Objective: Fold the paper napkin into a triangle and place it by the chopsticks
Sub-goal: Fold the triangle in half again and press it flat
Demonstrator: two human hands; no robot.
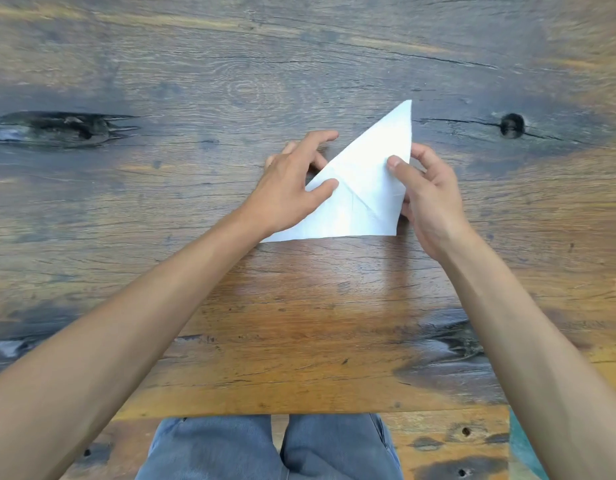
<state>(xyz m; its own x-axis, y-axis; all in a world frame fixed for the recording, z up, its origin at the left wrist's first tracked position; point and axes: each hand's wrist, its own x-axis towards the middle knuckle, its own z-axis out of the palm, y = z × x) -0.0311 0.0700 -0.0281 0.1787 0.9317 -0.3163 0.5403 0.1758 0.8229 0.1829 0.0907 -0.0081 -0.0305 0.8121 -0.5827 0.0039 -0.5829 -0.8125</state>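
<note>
A white paper napkin [365, 188] lies on the wooden table [195, 98], folded into a triangle with one tip pointing away from me and to the right. My left hand [289, 188] rests on its left slanted edge, thumb pressing the paper, fingers spread past the fold. My right hand [427, 195] pinches the napkin's right edge between thumb on top and fingers underneath. Crease lines show across the middle of the napkin. No chopsticks are in view.
The table has a dark knot [512, 124] right of the napkin and a long dark crack [64, 126] at the left. Its near edge runs above my knees in grey trousers [268, 448]. A wooden floor shows below.
</note>
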